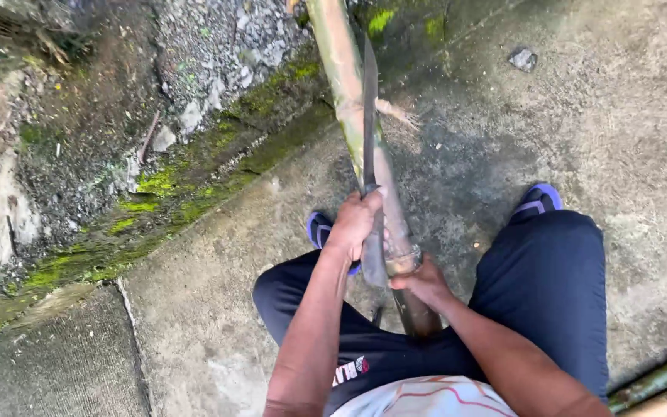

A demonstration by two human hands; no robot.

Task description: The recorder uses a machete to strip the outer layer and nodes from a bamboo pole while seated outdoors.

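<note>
A long bamboo pole point(347, 85) runs from the top of the view down between my legs. My left hand point(357, 220) is closed around the handle of a long knife point(369, 116). The dark blade lies along the pole and points away from me. Lower on the pole, near a cut ring in the bamboo, my right hand point(426, 283) grips the stem. A thin side twig point(395, 112) sticks out of the pole to the right of the blade.
I stand on a concrete slab point(604, 131) in dark trousers and blue sandals point(538, 199). A mossy edge point(156, 193) and gravelly soil lie to the left. A small stone point(523, 58) sits at top right. More bamboo poles point(658, 382) lie at bottom right.
</note>
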